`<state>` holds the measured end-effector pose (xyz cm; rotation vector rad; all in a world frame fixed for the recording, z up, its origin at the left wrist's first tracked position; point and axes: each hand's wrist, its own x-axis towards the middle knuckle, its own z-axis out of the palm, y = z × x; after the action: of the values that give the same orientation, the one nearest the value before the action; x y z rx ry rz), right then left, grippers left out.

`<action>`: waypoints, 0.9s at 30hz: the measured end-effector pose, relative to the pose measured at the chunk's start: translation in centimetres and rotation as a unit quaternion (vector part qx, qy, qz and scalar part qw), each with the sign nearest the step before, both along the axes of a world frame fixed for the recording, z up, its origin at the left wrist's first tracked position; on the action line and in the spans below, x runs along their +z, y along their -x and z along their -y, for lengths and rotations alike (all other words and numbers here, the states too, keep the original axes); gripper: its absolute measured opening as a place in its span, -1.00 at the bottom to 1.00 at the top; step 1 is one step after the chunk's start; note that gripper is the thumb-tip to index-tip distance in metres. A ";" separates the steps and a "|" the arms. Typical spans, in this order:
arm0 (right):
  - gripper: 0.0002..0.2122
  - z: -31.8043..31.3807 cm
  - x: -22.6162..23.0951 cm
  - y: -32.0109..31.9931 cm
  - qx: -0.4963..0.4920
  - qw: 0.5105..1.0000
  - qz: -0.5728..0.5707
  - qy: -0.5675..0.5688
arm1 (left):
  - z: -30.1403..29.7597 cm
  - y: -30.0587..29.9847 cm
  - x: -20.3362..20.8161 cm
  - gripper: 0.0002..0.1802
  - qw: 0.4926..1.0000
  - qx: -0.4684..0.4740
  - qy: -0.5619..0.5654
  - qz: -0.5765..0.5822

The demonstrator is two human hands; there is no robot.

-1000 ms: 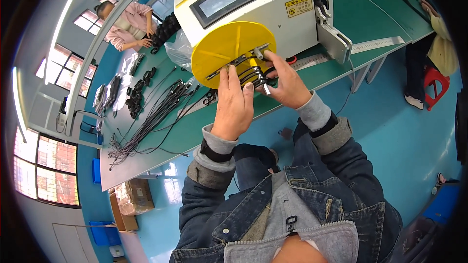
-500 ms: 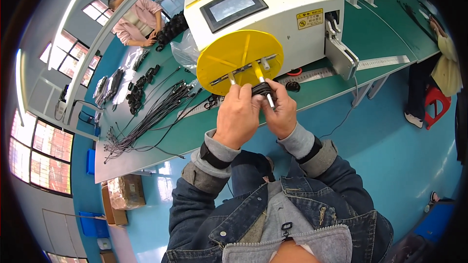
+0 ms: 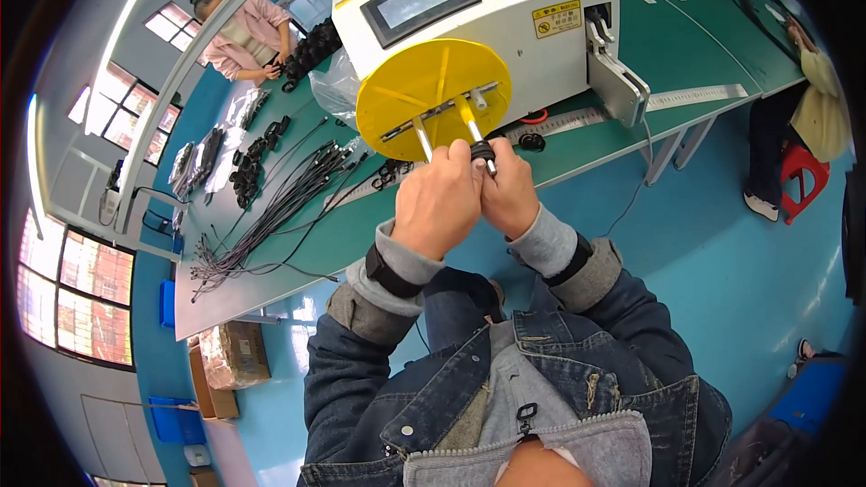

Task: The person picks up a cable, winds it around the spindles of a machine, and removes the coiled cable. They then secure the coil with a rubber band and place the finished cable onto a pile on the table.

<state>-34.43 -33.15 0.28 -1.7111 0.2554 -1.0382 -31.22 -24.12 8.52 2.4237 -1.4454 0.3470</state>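
A yellow disc (image 3: 406, 95) with two metal pegs faces me on the front of a white machine (image 3: 532, 45). Around the outer part of the right peg (image 3: 466, 117) sits a small coil of black cable (image 3: 483, 151), and that peg's tip pokes out past it. My left hand (image 3: 437, 203) is closed by the left peg (image 3: 423, 139), its fingers curled against the coil's left side. From the right, my right hand (image 3: 511, 194) pinches the same coil. Fingers and knuckles hide part of the coil and the left peg's end.
A bundle of dark cables (image 3: 280, 207) lies on the green table (image 3: 302, 140), with coiled cables (image 3: 257, 158) behind it. A metal ruler (image 3: 695, 97) runs along the front edge. A co-worker (image 3: 248, 36) works at far left; a red stool (image 3: 803, 182) stands at right.
Both hands have drawn the coil a little outward along the pegs, away from the disc. More bare peg shows behind it. The whole view has shifted slightly.
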 end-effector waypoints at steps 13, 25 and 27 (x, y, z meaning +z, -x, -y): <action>-0.84 -3.2 -5.6 7.3 0.111 0.990 -0.038 0.082 | -5.8 2.4 -11.5 -0.62 0.877 -0.189 0.153 -0.416; -0.84 -2.0 -9.3 6.0 0.255 0.903 -0.201 0.281 | -7.2 1.2 -11.5 -0.80 0.747 -0.062 -0.144 -0.646; -0.83 -2.5 -9.7 5.5 0.253 0.900 -0.202 0.291 | -8.1 0.8 -13.6 -0.82 0.767 -0.106 -0.090 -0.626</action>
<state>-39.90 -30.63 -9.40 -2.3625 -0.2677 -0.3704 -32.04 -16.01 -5.03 1.7540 -1.0092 -1.2762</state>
